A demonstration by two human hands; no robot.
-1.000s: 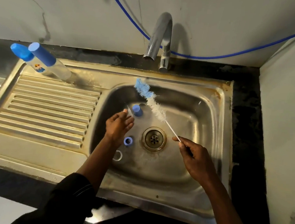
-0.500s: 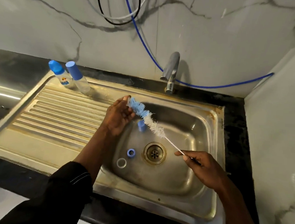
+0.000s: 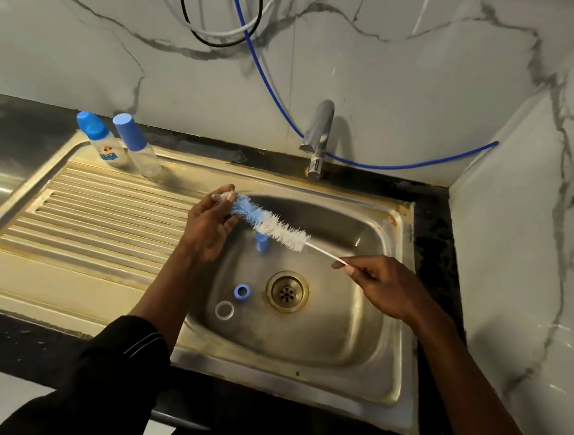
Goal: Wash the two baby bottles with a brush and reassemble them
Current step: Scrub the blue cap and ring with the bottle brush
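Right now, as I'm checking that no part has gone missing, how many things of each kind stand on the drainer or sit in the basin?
Bottles: 2
Blue cap: 1
Blue ring: 1
Clear ring: 1
Total: 5

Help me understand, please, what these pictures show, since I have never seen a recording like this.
There is no machine here: a person works with two bare hands, filmed by one camera on their head, looking down at a steel sink. The right hand pinches the thin handle of a bottle brush; the left hand pinches a small pale part, too small to identify, at its blue tip. At the back of the draining board stand a labelled bottle and a plain bottle, both blue-capped. In the basin lie a blue piece, a blue ring and a clear ring, near the drain.
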